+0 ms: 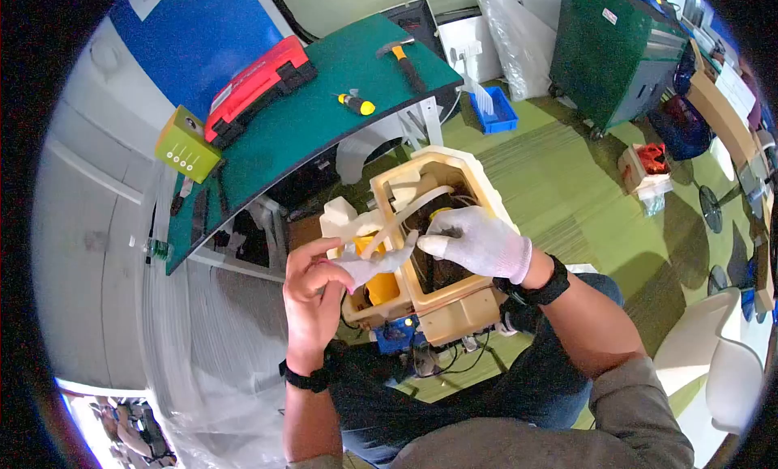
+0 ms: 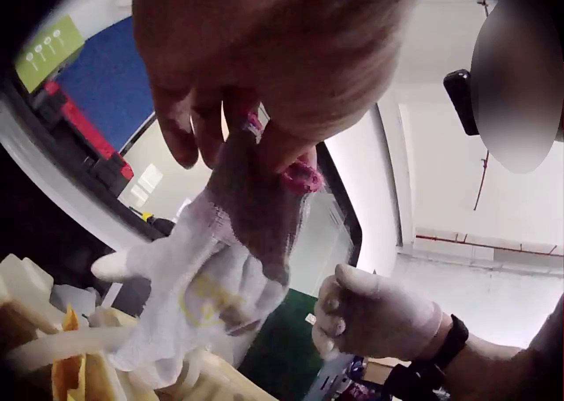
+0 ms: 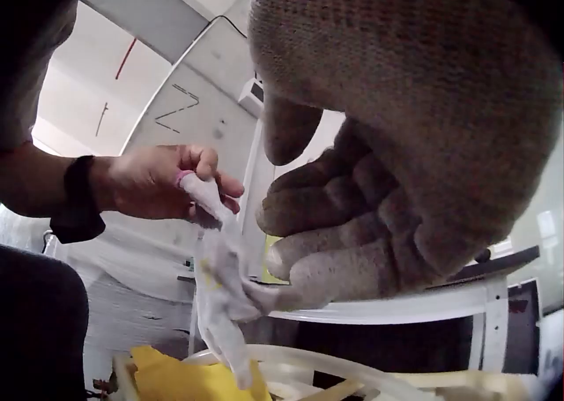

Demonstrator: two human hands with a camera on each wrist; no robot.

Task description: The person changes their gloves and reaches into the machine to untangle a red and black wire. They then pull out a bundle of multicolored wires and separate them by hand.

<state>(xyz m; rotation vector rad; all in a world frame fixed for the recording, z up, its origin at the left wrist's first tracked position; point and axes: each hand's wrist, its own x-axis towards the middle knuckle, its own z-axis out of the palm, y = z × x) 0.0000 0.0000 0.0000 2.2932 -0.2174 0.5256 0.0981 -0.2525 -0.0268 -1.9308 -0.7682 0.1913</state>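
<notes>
A white glove with a pink cuff (image 2: 211, 269) hangs from my bare left hand (image 1: 312, 295), which pinches it at the cuff between thumb and fingers. Its limp fingers droop above the cream plastic housing (image 1: 454, 295). My right hand (image 1: 478, 244) wears a similar white glove and is held just right of the hanging one, over the housing. In the right wrist view the right hand's fingers (image 3: 335, 216) are loosely bent with nothing between them. Whether its fingertips touch the hanging glove in the head view I cannot tell.
A pale hose (image 1: 405, 214) and a yellow part (image 1: 381, 287) are at the housing. On the green-topped table (image 1: 324, 137) lie a hammer (image 1: 401, 60), a yellow-black screwdriver (image 1: 356, 104), a red toolbox (image 1: 258, 84) and a green box (image 1: 188, 145). A blue bin (image 1: 494, 111) stands on the floor.
</notes>
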